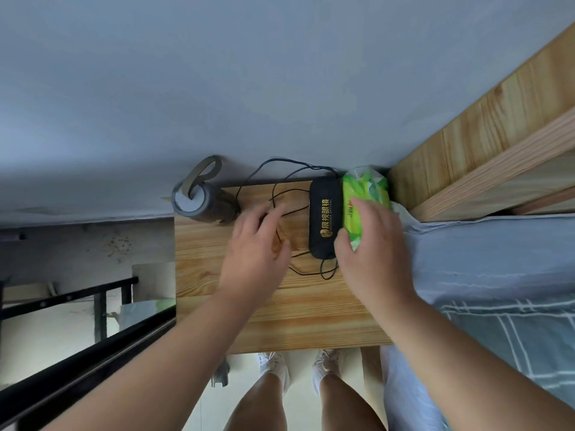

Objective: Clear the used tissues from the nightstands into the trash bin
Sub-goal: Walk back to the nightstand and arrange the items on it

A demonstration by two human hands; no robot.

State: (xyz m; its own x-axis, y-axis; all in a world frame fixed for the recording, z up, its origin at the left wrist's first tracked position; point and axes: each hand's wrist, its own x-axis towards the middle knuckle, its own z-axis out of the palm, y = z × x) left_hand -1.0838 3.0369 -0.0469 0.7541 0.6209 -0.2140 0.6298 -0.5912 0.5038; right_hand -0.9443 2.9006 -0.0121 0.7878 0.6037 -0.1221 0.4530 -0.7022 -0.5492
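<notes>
- My left hand (258,244) is over the middle of the wooden nightstand (295,315), with the fingers apart and loosely extended and nothing held.
- It lies above a loose black cable (280,181). The fingers are blurred, so I cannot tell whether they touch it.
- My right hand (370,244) is clamped on the green tissue pack (367,188), with the thumb on its left side and the fingers curled over its top.
- The green tissue pack lies at the back right corner of the nightstand, touching a black glasses case (323,219) on its left.
- A white crumpled piece (401,211) sits just beside the pack at the edge of the bed (497,275). I cannot tell whether it is tissue or bedding.
- A grey bottle (202,203) with a strap lies on its side at the back left corner, against the wall (217,73).
- A wooden headboard (466,144) runs along the right.
</notes>
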